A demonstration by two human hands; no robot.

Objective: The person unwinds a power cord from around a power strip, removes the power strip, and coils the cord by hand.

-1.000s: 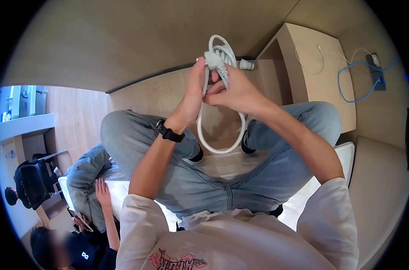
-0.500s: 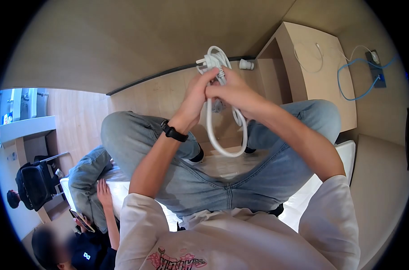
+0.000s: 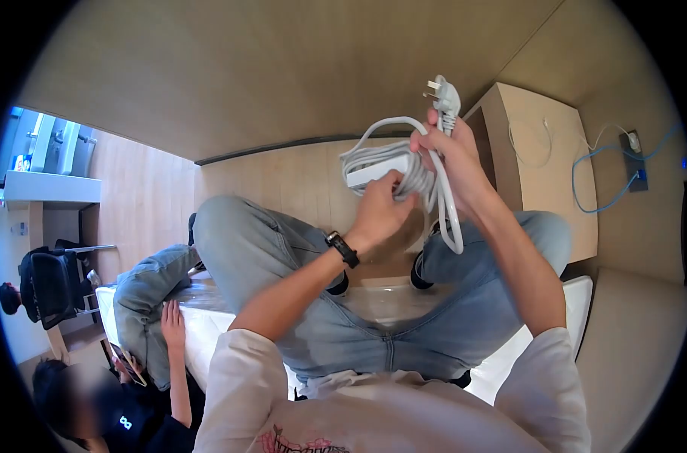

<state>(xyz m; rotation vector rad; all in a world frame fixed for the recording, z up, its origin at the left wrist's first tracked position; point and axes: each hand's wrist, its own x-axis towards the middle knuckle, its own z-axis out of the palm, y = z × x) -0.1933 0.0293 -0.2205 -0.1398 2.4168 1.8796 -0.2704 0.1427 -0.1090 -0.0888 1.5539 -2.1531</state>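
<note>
A white power strip (image 3: 367, 174) with its cable coiled around it hangs in front of my knees. My left hand (image 3: 385, 210) grips the strip and coil from the near side, fingers curled over it. Slightly higher and to the right, my right hand (image 3: 456, 151) is closed on the white cable (image 3: 450, 219), just below the plug (image 3: 445, 94). The plug points up with its metal pins showing. One loop of cable dangles below my right hand, and another arches left to the coil. Part of the coil is hidden behind my fingers.
A wooden cabinet (image 3: 543, 143) stands at the right, with a thin white cable on it. Beside it, a blue cable (image 3: 577, 181) runs to a wall socket (image 3: 635, 162). At the left, another person (image 3: 143, 408) sits holding a phone-like device; behind is a black chair (image 3: 55, 279).
My hands have moved apart. The right went right and up with the plug end, and the left now grips the coiled power strip, which was hidden before. The view has shifted slightly.
</note>
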